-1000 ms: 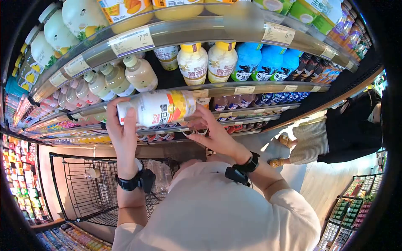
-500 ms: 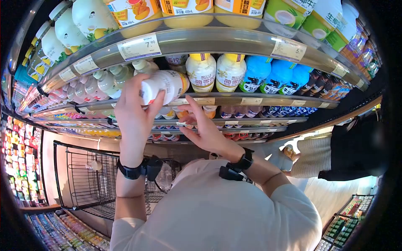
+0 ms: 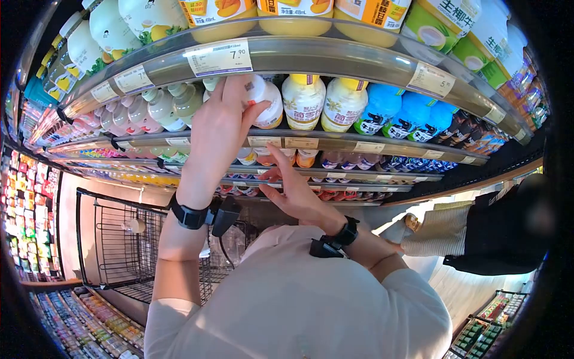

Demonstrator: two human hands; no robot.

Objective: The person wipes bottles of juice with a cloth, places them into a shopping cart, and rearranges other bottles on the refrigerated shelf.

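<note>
My left hand [image 3: 222, 122] is closed around a white-capped bottle [image 3: 270, 107] in the gap on the middle shelf, with its thumb along the cap side. The bottle stands nearly upright, and my fingers cover part of it. Just right of it are yellow-capped drink bottles [image 3: 304, 106], then blue bottles [image 3: 378, 106]. Green-tinted clear bottles [image 3: 190, 103] line the shelf on the left. Below the shelf edge [image 3: 335, 142], my right hand [image 3: 294, 190] hangs with fingers apart and nothing in it.
Overhead, an upper shelf carries large juice bottles [image 3: 296, 7] and a price tag [image 3: 220, 58]. Lower shelves hold more drinks. A black wire shopping cart [image 3: 122, 251] stands at lower left. Another person in dark clothing [image 3: 502, 230] is at the right.
My left hand has moved right and into the shelf with the bottle, which has gone from tilted sideways to nearly upright. My right hand stays open in about the same place.
</note>
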